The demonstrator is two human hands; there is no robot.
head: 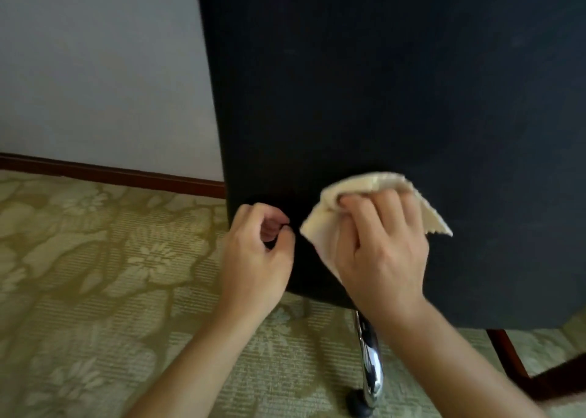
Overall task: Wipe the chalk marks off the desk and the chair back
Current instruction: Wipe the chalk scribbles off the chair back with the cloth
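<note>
The black fabric chair back (380,100) fills the upper right of the head view, seen from behind. My right hand (380,252) holds a cream cloth (367,184) against its lower part, fingers curled over the folds. My left hand (257,252) sits at the lower left edge of the chair back, its fingers curled and thumb meeting the fingertips on the dark fabric. I can make out no chalk marks on the dark surface. The desk is out of sight.
A chrome chair leg (371,367) with a black caster (360,406) stands below the chair back. Green floral carpet (95,275) covers the floor. A white wall (95,68) with a brown skirting board (111,173) lies left. A dark wooden leg (510,357) shows at the lower right.
</note>
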